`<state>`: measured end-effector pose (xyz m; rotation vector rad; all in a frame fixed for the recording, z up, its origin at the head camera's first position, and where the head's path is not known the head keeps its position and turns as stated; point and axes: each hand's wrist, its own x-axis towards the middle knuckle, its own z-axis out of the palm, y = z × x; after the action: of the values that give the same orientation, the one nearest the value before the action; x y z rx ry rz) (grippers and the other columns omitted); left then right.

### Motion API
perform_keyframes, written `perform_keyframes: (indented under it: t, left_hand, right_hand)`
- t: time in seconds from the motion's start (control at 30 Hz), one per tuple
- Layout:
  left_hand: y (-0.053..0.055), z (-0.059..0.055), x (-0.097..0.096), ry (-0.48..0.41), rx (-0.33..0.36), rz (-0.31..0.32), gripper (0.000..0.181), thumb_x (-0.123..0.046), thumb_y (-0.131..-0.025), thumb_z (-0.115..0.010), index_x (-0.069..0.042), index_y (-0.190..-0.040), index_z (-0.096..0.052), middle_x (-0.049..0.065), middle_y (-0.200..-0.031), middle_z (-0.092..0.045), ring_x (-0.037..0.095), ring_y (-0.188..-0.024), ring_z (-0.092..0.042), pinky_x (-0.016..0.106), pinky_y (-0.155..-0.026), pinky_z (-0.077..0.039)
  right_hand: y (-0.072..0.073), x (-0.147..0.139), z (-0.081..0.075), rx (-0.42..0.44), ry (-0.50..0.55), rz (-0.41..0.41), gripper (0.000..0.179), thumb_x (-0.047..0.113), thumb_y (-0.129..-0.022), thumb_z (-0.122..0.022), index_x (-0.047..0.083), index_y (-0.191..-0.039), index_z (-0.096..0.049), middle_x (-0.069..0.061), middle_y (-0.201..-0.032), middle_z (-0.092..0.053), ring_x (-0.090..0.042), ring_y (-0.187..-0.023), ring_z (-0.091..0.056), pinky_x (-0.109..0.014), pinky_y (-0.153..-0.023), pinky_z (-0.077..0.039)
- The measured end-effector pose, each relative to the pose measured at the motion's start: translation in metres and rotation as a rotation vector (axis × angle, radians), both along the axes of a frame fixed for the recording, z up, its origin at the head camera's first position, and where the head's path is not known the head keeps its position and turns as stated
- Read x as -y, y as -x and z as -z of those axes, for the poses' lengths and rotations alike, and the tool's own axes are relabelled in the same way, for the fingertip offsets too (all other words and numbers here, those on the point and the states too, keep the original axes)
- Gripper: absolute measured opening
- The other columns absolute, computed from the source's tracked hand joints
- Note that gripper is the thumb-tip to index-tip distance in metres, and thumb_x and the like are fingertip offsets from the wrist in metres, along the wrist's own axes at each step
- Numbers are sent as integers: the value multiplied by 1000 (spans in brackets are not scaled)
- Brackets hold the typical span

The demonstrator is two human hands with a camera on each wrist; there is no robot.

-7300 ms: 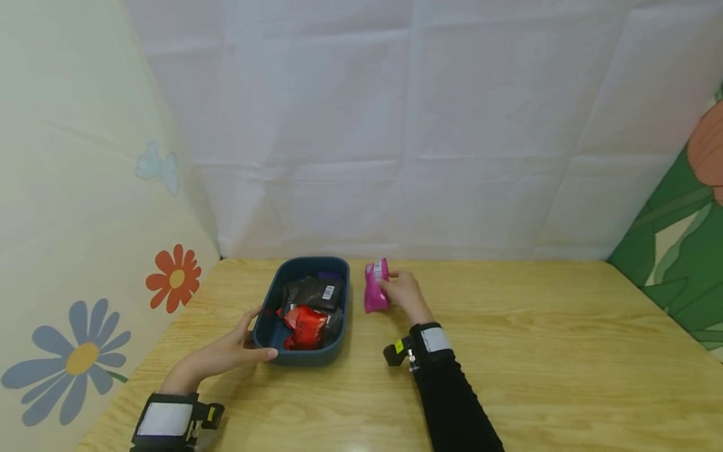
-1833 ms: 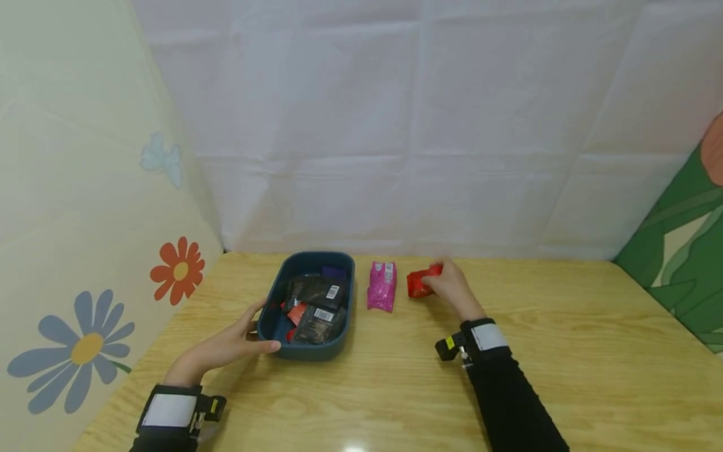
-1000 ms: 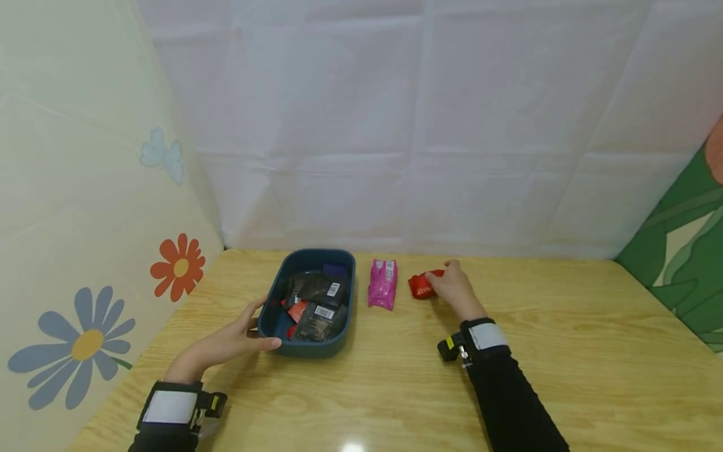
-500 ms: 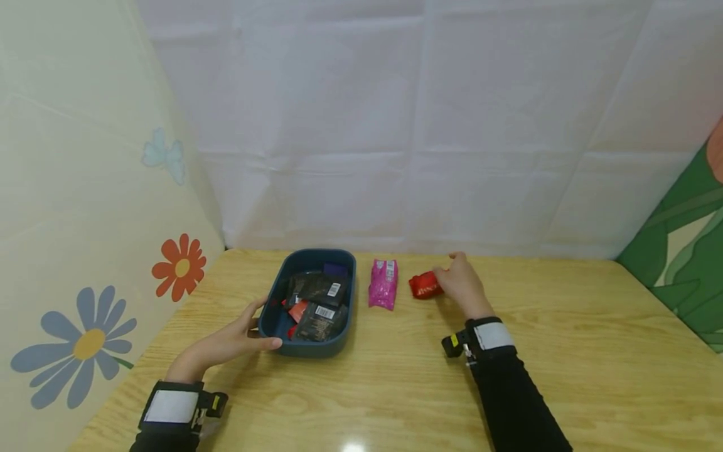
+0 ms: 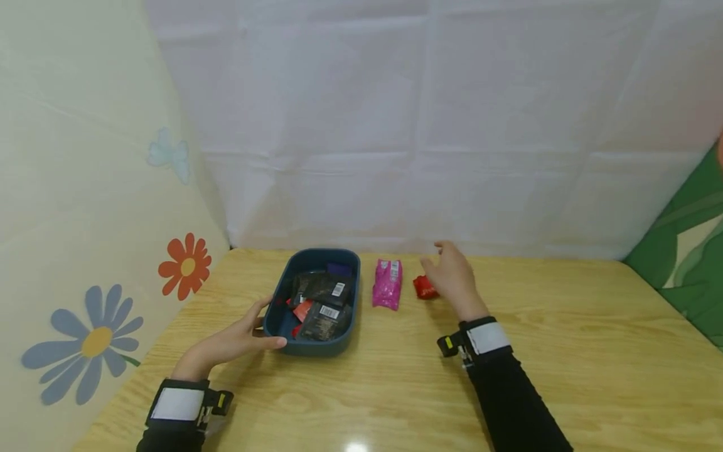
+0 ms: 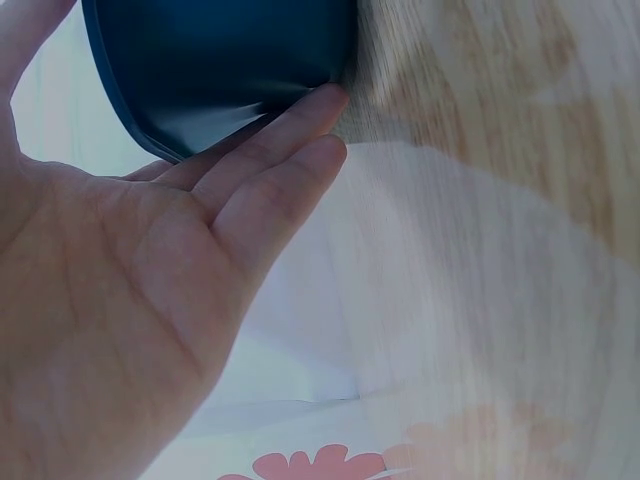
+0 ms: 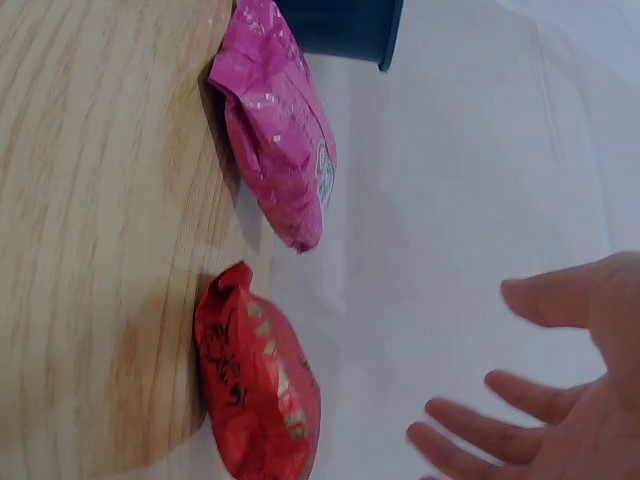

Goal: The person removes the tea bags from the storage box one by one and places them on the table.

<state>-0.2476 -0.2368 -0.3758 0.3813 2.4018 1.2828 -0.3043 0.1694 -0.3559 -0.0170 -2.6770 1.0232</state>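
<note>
A dark blue plastic box (image 5: 333, 347) stands on the table, holding several black packets (image 5: 324, 321), red ones and a purple one. My left hand (image 5: 240, 339) rests against its left side and near corner, thumb along the front. In the left wrist view the fingers (image 6: 285, 185) lie nearly straight against the box wall (image 6: 220, 60). Right of the box lies a pink wrapped packet (image 5: 387, 284). Further right sits a small red wrapped packet (image 5: 425, 287), partly behind my right hand (image 5: 456, 279) in the head view. That hand is raised and holds nothing, its fingers apart from the red packet (image 7: 258, 385).
The light wooden table (image 5: 384, 389) ends at a white cloth backdrop (image 5: 423, 157). On the left is a panel with printed flowers (image 5: 96, 344); on the right, a green leafy one (image 5: 691, 270). A camera is strapped to each wrist.
The pink packet, then the red packet, have been set down right of the box. My right hand has let go of the red packet and lifted off it. My left hand stays at the box.
</note>
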Motion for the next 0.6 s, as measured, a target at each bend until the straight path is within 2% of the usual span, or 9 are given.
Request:
perform_keyframes:
  t: [0.13, 0.4, 0.6]
  left_hand:
    - [1, 2, -1, -8, 10, 1, 100, -34, -90, -74, -13, -157, -3, 34, -150, -28, 50, -137, -32, 61, -105, -34]
    - [1, 1, -2, -31, -9, 27, 99, -33, -91, -74, -11, -157, -2, 34, -149, -29, 50, -135, -34, 59, -103, -37]
    - [0, 0, -1, -13, -9, 3, 100, -31, -91, -74, -12, -157, -3, 35, -147, -33, 49, -132, -39, 59, -102, -38]
  right_hand:
    - [3, 19, 2, -74, -60, -105, 56, 24, -99, -61, -6, -142, -43, -29, -138, -49, -45, -125, -49, -55, -101, -41]
    - [10, 62, -4, -178, -288, -310, 55, 25, -94, -69, -4, -137, -51, -24, -136, -54, -40, -126, -50, -51, -105, -39]
    - [7, 97, -12, -145, -413, -478, 58, 34, -96, -68, 2, -141, -50, -18, -139, -54, -34, -128, -50, -48, -106, -38]
